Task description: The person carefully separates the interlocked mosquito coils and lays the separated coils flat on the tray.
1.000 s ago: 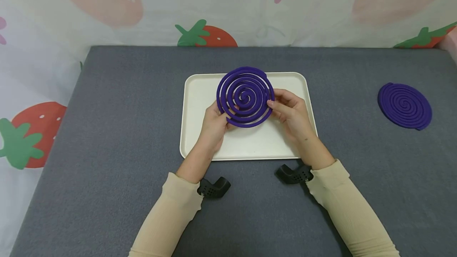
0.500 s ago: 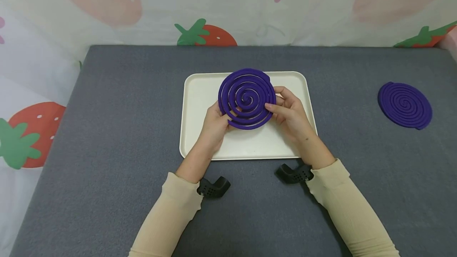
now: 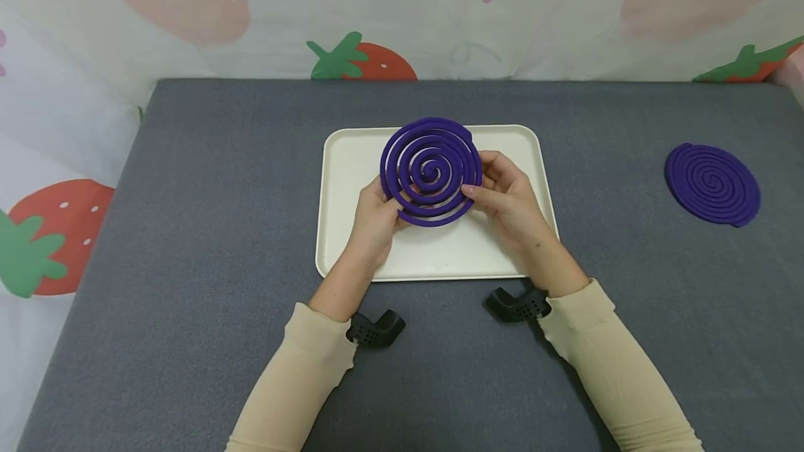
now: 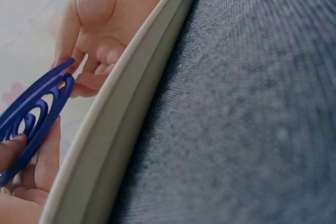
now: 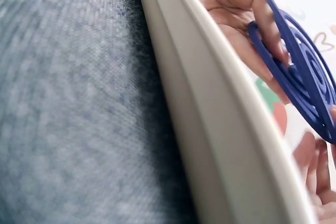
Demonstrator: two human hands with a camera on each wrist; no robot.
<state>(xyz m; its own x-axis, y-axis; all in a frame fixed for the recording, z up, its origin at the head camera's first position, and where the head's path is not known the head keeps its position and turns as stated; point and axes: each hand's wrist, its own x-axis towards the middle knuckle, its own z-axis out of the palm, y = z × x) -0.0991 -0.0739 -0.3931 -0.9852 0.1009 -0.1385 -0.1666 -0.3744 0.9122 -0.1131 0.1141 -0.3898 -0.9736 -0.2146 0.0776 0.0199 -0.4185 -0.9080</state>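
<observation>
Over the white tray (image 3: 452, 257) I hold a purple mosquito coil (image 3: 430, 171) up, its flat spiral face toward me. My left hand (image 3: 375, 218) grips its lower left rim, near the loose outer end. A left finger (image 5: 283, 51) reaches in among the turns in the right wrist view. My right hand (image 3: 511, 194) pinches the right rim, thumb in front and the other fingers partly hidden behind. Thin gaps show between the turns, and in the right wrist view some strands stand out of plane.
Another purple coil (image 3: 712, 185) with tightly packed turns lies flat on the grey table (image 3: 188, 229), off to the right. The tray's raised rim crosses both wrist views. A fruit-printed cloth (image 3: 565, 19) hangs behind the table's far edge.
The coil shifts slightly right and down, then back left, its gaps narrowing and widening again. My right thumb slides a little inward and lower on its rim.
</observation>
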